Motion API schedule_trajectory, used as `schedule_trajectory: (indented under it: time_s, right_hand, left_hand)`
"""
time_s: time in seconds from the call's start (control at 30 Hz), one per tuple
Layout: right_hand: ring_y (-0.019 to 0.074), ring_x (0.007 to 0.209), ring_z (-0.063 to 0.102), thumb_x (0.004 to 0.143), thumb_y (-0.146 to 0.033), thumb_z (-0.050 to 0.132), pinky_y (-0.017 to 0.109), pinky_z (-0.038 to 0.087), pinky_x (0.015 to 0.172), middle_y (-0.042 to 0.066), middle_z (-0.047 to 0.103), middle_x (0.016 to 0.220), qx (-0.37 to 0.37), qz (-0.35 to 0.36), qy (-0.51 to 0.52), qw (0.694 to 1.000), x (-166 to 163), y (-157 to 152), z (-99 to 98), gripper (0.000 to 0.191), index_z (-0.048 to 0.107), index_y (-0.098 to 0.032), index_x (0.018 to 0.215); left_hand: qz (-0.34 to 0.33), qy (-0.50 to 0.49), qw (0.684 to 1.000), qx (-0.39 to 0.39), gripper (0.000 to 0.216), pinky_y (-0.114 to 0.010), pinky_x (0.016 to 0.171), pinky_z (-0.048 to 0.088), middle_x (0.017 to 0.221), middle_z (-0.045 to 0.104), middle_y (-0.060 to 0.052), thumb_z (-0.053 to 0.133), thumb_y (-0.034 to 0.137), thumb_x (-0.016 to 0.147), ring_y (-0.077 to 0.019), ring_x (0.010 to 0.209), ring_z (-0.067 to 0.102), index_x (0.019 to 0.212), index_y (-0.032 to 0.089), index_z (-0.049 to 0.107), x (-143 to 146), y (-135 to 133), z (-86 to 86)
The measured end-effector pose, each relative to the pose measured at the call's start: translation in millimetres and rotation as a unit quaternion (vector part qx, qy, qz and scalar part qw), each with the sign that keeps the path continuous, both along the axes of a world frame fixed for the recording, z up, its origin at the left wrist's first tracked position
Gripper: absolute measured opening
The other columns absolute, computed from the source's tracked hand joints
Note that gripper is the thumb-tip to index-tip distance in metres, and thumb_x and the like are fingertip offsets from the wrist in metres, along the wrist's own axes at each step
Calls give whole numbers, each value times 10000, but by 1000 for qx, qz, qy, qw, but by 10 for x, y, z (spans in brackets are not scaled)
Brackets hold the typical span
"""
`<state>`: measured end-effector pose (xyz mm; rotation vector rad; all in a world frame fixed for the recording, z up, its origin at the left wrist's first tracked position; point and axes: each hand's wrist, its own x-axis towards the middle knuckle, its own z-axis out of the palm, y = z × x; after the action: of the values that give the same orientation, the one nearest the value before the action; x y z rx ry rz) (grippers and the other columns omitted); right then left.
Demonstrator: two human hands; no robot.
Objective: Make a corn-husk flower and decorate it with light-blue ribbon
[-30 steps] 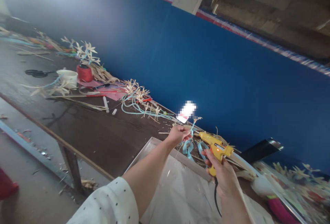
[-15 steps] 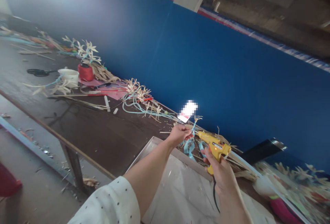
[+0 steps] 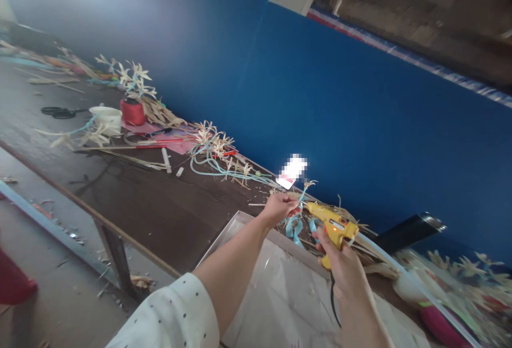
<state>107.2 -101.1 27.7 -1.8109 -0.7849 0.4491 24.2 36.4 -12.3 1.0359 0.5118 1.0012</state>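
Note:
My right hand [image 3: 340, 254] is wrapped round the handle of a yellow hot glue gun [image 3: 332, 222]. A clear glue stick [image 3: 378, 252] juts from its back, and its nozzle points left at my other hand. Between the fingertips of my left hand [image 3: 282, 206] is pinched a small flower stem [image 3: 303, 194] wound with light blue ribbon, with a pale dried bloom [image 3: 309, 183] at its top. The nozzle is at the stem, close to my fingers; whether it touches cannot be made out. Loose blue ribbon [image 3: 294, 228] curls down below the stem.
A shallow pale tray [image 3: 276, 294] lies under my forearms. Along the blue wall [image 3: 248, 70] are dried flowers [image 3: 214, 140], blue stems, a red spool [image 3: 133, 112], a white cup [image 3: 107, 119] and black scissors [image 3: 60, 112]. A black cylinder [image 3: 412, 230] and more flowers [image 3: 468, 270] stand right.
Hardly anything differs. Both hands keep their places, with the glue gun held at the stem; the whole view has shifted very slightly.

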Motion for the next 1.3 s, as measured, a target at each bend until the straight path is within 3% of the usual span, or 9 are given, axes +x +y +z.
schedule_trajectory:
  time_s: [0.8,1.0,1.3]
  right_hand:
    - [181,670,553,534,-573,686,224,418,410,57,638,779,15,-17,-4,1000,13,4,-48,537,652,-136,845]
    - [172,635,547,522,-575,697,225,417,408,51,641,760,10,-13,-1,1000,38,9,-61,582,640,-140,905]
    - [147,586,510,521,-556,713,212,411,389,28,593,647,25,-25,26,999,48,-6,-46,520,670,-127,811]
  left_hand:
    - [-5,11,1000,28,129,-176,454,384,589,616,-35,585,198,731,-48,452,476,672,85,609,33,48,-83]
    - [-6,18,1000,24,134,-177,465,390,597,619,-34,602,214,726,-50,470,489,689,87,621,32,44,-72]
    - [1,29,999,17,127,-180,471,409,621,632,-47,600,209,725,-63,495,520,707,85,615,29,42,-78]
